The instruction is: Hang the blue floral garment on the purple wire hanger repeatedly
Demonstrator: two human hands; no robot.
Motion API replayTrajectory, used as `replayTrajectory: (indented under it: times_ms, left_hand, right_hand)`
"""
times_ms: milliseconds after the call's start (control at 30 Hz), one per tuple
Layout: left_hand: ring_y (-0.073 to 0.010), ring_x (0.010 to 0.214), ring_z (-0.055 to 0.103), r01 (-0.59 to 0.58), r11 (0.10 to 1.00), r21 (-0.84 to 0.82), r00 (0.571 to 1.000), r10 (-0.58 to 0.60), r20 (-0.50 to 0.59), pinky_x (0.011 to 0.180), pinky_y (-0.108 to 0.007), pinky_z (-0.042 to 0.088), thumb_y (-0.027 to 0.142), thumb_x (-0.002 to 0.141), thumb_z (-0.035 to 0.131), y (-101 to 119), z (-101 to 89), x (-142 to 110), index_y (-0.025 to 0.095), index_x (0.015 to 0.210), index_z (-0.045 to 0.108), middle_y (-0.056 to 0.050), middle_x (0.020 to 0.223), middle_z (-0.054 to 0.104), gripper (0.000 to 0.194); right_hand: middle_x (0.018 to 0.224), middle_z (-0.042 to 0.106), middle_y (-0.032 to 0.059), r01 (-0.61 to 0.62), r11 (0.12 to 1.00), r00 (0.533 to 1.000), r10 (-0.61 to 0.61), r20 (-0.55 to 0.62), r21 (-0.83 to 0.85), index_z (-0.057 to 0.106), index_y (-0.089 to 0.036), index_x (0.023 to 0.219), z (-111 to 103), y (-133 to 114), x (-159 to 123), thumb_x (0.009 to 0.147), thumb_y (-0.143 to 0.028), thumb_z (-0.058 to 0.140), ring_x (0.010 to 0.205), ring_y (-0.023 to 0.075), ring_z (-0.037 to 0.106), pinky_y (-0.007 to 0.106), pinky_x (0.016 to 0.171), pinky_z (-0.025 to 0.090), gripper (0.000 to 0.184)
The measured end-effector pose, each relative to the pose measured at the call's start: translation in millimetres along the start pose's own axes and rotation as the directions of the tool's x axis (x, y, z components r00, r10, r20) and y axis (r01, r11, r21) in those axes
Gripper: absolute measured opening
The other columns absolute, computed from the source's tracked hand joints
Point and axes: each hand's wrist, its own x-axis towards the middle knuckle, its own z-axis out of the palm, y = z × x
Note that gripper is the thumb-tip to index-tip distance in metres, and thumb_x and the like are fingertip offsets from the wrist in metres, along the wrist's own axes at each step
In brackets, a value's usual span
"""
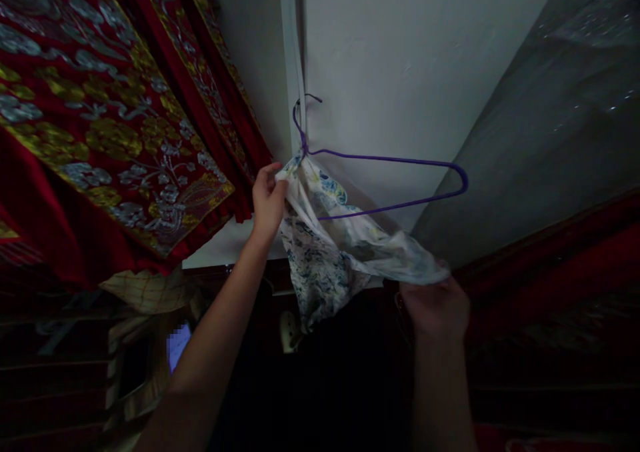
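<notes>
A purple clothes hanger [395, 159] is in the middle of the head view, its hook pointing up and its right arm bare. A thin white garment with a blue and yellow floral print [320, 265] covers the hanger's left side and drapes below it. My left hand [269, 199] is closed on the garment's upper left part, where the hanger's left arm is hidden under cloth. Lower right, my right hand [435, 305] grips the garment's other edge and stretches it out sideways, below the bare hanger arm. The exact kind of garment is unclear.
Red embroidered cloth [150, 125] with gold and silver flowers hangs at left. Behind the hanger is a pale wall [400, 52]; clear plastic sheeting [565, 105] covers the right side. Below left are a wooden stool-like piece [117, 352] and a lit screen [179, 347]. A light shoe [287, 332] shows below.
</notes>
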Motion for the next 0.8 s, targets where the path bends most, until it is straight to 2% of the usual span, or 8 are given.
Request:
replayTrajectory:
  times_ms: [100, 167, 300, 433, 600, 700, 733, 800]
  left_hand:
    - [-0.0109, 0.06, 0.055, 0.075, 0.962, -0.263, 0.99, -0.103, -0.097, 0.053, -0.02, 0.039, 0.01, 0.073, 0.059, 10, -16.9, -9, 0.019, 0.101, 0.068, 0.001, 0.076, 0.061, 0.031]
    - [-0.0118, 0.065, 0.059, 0.095, 0.909, -0.405, 0.967, -0.181, -0.178, 0.059, -0.02, 0.044, 0.008, 0.071, 0.057, 14, -34.7, -12, 0.019, 0.096, 0.066, 0.002, 0.076, 0.063, 0.029]
    - [-0.0149, 0.072, 0.065, 0.202, 0.757, -0.621, 0.873, -0.426, -0.236, 0.074, -0.026, 0.052, 0.008, 0.073, 0.053, 13, -75.1, -20, 0.019, 0.087, 0.06, 0.0, 0.076, 0.065, 0.019]
    - [-0.0137, 0.072, 0.066, 0.163, 0.71, -0.685, 0.799, -0.502, -0.331, 0.076, -0.026, 0.051, 0.009, 0.073, 0.054, 8, -94.4, -69, 0.02, 0.086, 0.058, 0.002, 0.077, 0.067, 0.017]
    - [-0.0128, 0.075, 0.062, 0.221, 0.719, -0.658, 0.813, -0.509, -0.284, 0.072, -0.024, 0.049, 0.02, 0.071, 0.066, 19, -64.8, -169, 0.022, 0.089, 0.061, 0.003, 0.082, 0.064, 0.019]
    - [-0.0112, 0.069, 0.055, 0.347, 0.793, -0.5, 0.855, -0.486, -0.178, 0.064, -0.021, 0.043, 0.021, 0.077, 0.065, 34, -37.7, -214, 0.022, 0.084, 0.061, 0.003, 0.077, 0.057, 0.009]
    - [-0.0107, 0.066, 0.052, 0.397, 0.818, -0.416, 0.872, -0.478, -0.109, 0.062, -0.02, 0.041, 0.02, 0.079, 0.064, 40, -31.8, -223, 0.022, 0.082, 0.062, 0.004, 0.074, 0.054, 0.004]
    - [-0.011, 0.064, 0.05, 0.463, 0.863, -0.201, 0.886, -0.448, 0.118, 0.061, -0.021, 0.04, 0.019, 0.086, 0.061, 54, -27.1, -231, 0.022, 0.083, 0.065, 0.003, 0.071, 0.053, 0.006]
  right_hand:
    - [0.083, 0.072, 0.001, -0.249, 0.961, 0.957, 0.263, -0.118, 0.122, 0.066, -0.023, 0.081, -2, 21, -15, 0.074, -0.03, 0.071, 0.079, 0.0179, 0.068, 0.035, 0.076, 0.058, 0.011]
    - [0.097, 0.075, 0.0029, -0.287, 0.953, 0.946, 0.298, -0.126, 0.097, 0.068, -0.022, 0.09, 6, 24, -21, 0.073, -0.029, 0.073, 0.079, 0.0156, 0.068, 0.03, 0.074, 0.056, 0.019]
    - [0.107, 0.076, 0.0068, -0.289, 0.957, 0.956, 0.291, 0.049, -0.033, 0.069, -0.023, 0.102, 30, 24, -33, 0.074, -0.037, 0.077, 0.085, 0.0187, 0.07, 0.033, 0.078, 0.055, 0.032]
    - [0.085, 0.076, 0.0063, -0.426, 0.889, 0.862, 0.456, 0.221, -0.171, 0.071, -0.021, 0.095, 47, 47, -54, 0.076, -0.05, 0.077, 0.072, 0.0193, 0.068, 0.033, 0.07, 0.053, 0.036]
    - [0.092, 0.077, 0.0121, -0.463, 0.748, 0.662, 0.649, 0.375, -0.476, 0.076, -0.015, 0.089, 78, 86, -95, 0.076, -0.079, 0.065, 0.086, 0.0226, 0.069, 0.035, 0.081, 0.051, 0.066]
    - [0.089, 0.076, 0.0109, -0.567, 0.689, 0.539, 0.725, 0.429, -0.452, 0.075, -0.017, 0.084, 99, 91, -113, 0.069, -0.091, 0.058, 0.093, 0.0266, 0.07, 0.038, 0.086, 0.051, 0.077]
    - [0.085, 0.075, 0.0097, -0.607, 0.68, 0.533, 0.732, 0.424, -0.412, 0.075, -0.019, 0.081, 104, 88, -115, 0.067, -0.092, 0.059, 0.093, 0.0274, 0.07, 0.038, 0.085, 0.052, 0.076]
    - [0.081, 0.074, 0.0077, -0.609, 0.707, 0.589, 0.707, 0.392, -0.36, 0.074, -0.022, 0.076, 109, 77, -115, 0.067, -0.089, 0.061, 0.092, 0.028, 0.07, 0.039, 0.082, 0.055, 0.068]
